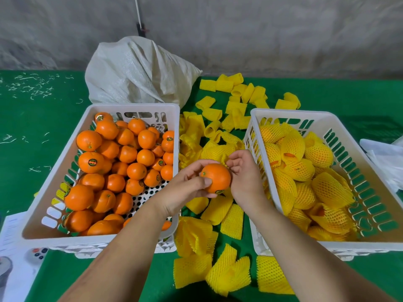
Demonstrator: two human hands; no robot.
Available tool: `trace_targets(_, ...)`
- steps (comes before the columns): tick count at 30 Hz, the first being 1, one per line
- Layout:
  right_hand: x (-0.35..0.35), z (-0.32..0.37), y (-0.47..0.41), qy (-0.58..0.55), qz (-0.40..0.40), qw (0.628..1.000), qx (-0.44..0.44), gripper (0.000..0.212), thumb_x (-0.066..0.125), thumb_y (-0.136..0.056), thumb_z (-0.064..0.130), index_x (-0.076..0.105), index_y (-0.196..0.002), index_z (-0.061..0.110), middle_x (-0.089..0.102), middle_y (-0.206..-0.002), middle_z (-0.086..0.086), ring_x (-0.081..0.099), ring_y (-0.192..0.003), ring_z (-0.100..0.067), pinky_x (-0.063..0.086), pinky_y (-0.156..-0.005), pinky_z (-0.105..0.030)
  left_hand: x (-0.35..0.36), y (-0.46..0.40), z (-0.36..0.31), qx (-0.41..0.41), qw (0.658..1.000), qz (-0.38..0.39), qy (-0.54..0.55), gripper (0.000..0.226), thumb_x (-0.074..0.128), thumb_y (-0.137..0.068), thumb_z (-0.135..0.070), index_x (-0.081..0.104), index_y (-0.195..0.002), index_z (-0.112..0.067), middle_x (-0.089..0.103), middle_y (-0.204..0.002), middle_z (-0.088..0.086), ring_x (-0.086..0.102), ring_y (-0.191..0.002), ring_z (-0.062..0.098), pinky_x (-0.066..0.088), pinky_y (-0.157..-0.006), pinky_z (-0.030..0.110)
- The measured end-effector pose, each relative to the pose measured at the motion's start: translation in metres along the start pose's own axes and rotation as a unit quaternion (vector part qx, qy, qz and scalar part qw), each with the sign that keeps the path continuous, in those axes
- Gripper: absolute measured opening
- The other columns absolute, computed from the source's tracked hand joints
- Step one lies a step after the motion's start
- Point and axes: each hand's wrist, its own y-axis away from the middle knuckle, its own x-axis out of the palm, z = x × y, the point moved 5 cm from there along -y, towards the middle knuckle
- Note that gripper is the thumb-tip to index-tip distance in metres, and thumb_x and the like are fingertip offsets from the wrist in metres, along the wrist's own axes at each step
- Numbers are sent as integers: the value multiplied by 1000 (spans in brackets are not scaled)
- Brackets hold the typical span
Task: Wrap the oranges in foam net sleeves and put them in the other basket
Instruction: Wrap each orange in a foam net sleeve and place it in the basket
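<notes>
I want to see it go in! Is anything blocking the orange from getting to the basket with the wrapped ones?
Nothing visible blocks it. The left hand holds the bare orange beside the right basket, but it still needs a sleeve first.

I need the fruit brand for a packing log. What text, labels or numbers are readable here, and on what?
No text reads clearly.
Stickers on the oranges, such as the one at: too small.
Sticker on the held orange: blurred.
Printed paper at the left edge: blurred.
Basket walls: cut-out shapes, not legible.
</notes>
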Motion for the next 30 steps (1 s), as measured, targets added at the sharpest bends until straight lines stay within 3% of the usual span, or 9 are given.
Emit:
trace_targets(5,-15,17,2,19,7,998,-61,36,73,-93,11,63,-99,45,66,-101,19,62,-94,0,53,-81,-22,-3,-4,2,32,997,-72,-21,49,72,-83,-23,59,-131,-21,53,-140,16,67,-117,35,62,-88,42)
trace_targets(8,-24,27,8,-30,9,997,-69,30,75,-93,13,68,-104,40,68,-98,16,64,-94,-3,54,-82,-24,-5,-6,1,58,989,-128,-50,69,83,-77,-30,47,-135,-28,48,-140,10,60,-124,37,60,-95,53)
trace_targets(11,-19,44,23,31,33,990,-136,24,73,-95,16,71,-113,32,63,-100,21,62,-96,-1,51,-81,-17,-7,-7,0,77,987,-140,-32,89,85,-73,-40,39,-149,-41,48,-143,-5,64,-123,28,59,-98,48)
trace_targets(14,-5,57,41,90,28,965,-246,26,70,-95,13,70,-119,22,54,-101,19,55,-97,6,42,-79,-5,-10,-7,1,102,982,-161,-15,67,78,-84,-33,48,-144,-36,64,-132,5,68,-118,34,59,-98,47)
trace_targets(18,6,44,39,98,1,981,-169,41,66,-97,17,59,-137,21,47,-102,11,50,-98,-4,44,-80,-13,-7,-6,3,85,985,-152,15,51,75,-88,-35,51,-132,-27,67,-121,7,70,-114,28,61,-89,38)
trace_targets(22,10,38,35,84,-10,984,-159,38,54,-106,24,60,-143,20,44,-119,8,47,-114,7,45,-90,-8,-9,-2,2,68,991,-100,57,70,83,-79,-31,47,-139,-31,62,-132,8,69,-119,28,60,-94,45)
trace_targets(24,6,40,31,87,-24,978,-187,33,54,-106,19,66,-136,15,49,-117,7,48,-110,12,43,-88,-5,-9,1,1,91,991,-102,2,76,85,-78,-27,48,-143,-38,63,-131,5,71,-114,29,61,-91,44)
trace_targets(27,-8,44,22,119,-43,971,-204,24,61,-101,10,72,-122,11,56,-111,4,56,-96,-1,49,-78,-17,-7,0,1,134,981,-136,-35,66,89,-78,-36,57,-136,-43,72,-113,-3,74,-79,26,61,-69,35)
trace_targets(30,-17,58,21,172,-37,946,-274,20,61,-97,14,73,-111,8,62,-108,-4,61,-88,-15,54,-66,-29,-6,0,-4,189,957,-195,-98,61,87,-77,-50,58,-130,-43,70,-116,-10,73,-93,13,58,-74,26)
